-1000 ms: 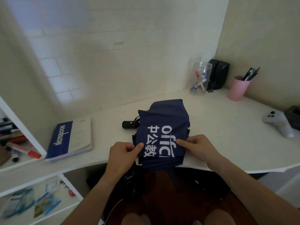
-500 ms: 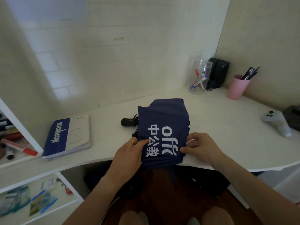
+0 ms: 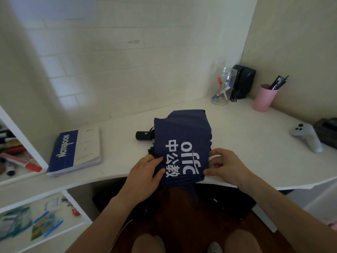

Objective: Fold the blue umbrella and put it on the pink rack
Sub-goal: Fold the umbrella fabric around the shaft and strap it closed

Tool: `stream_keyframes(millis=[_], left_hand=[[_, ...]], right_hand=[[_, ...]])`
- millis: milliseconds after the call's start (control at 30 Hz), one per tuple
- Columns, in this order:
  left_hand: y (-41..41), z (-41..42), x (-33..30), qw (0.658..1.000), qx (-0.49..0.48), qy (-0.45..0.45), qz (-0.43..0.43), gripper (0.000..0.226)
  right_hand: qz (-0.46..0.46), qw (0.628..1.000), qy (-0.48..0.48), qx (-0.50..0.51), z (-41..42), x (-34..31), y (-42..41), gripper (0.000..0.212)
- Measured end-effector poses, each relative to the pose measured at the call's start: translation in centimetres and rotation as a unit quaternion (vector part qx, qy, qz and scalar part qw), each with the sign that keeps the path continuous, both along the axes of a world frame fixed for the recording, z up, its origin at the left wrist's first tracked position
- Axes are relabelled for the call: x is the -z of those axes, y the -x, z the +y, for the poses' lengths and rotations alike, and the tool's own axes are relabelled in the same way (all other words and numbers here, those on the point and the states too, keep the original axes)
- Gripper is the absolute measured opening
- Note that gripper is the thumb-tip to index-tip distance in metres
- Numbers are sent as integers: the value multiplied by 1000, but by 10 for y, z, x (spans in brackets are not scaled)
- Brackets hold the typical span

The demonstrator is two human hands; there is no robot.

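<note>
The blue umbrella lies collapsed on the white desk, its navy canopy with white lettering spread flat and its black handle sticking out to the left. My left hand holds the canopy's near left edge, thumb on top of the fabric. At the near right edge, my right hand pinches the fabric with curled fingers. A strap of the canopy hangs over the desk's front edge. No pink rack is in view.
A blue notebook lies left on the desk. At the back right stand a clear jar of markers, a black device and a pink pen cup. A grey controller rests far right. Shelves with markers are at left.
Both hands have slid inward along the canopy's near edge, pressing the fabric narrower. The umbrella has stayed in place on the desk.
</note>
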State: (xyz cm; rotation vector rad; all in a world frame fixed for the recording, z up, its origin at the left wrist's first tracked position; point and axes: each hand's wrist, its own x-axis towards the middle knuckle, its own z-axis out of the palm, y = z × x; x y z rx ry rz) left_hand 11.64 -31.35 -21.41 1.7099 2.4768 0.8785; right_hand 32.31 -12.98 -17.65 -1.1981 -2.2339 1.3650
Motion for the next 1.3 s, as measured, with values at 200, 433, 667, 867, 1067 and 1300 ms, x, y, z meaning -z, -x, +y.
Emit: stream_keyframes(millis=[200,433,667,867,1067,1300], left_hand=[[-2,-1,-1,999,12,29,26,56],[3,-5,-4,995,14,74,63,55],[6,15,-27,962,27,14,272,46],[4,19,10,961,123,114,220,57],[5,21,18,957,97,108,251,57],[-2,21,1,939,111,70,318,53]], right_hand=[[82,916,-387,71,-43,-24,21,48],[-154,847,-461,-215,-29,29,56,62],[-149,841,-460,-243,-15,51,48,67],[-13,916,-339,-213,-13,23,40,55],[93,963,-74,244,72,-42,82,61],[98,966,135,195,105,-66,123,50]])
